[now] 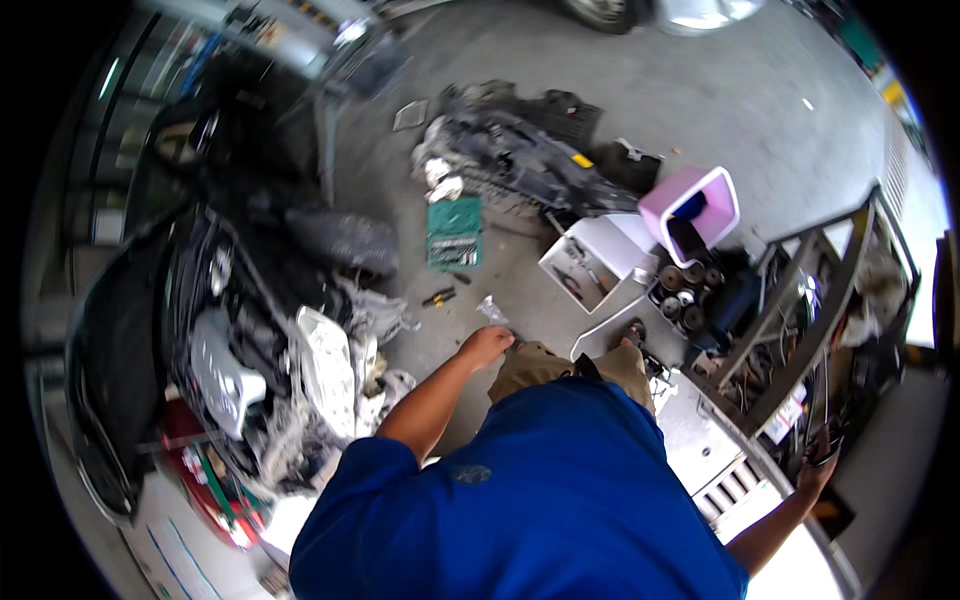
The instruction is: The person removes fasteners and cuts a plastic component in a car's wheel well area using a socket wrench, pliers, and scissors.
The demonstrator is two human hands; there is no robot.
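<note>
My left hand [487,345] hangs beside my left thigh, its fingers curled closed. Whether anything small is inside them is hidden. Stretched far out to the right, my right hand [820,468] is at the side of a metal rack [835,290] loaded with cables and parts. Its fingers appear closed around a dark thing, too small and blurred to name. On the floor ahead lies an open green tool case [455,218] with sockets in it. Nearer to me are a yellow-and-black hand tool [439,297] and a small clear plastic bag [491,309].
A car with its front taken apart stands at left, its headlight [325,365] exposed. Dark plastic car parts [520,150] are heaped ahead. A white box [590,265] with tools, a pink-and-white bin [690,210] and several round cans [690,298] crowd the floor before the rack.
</note>
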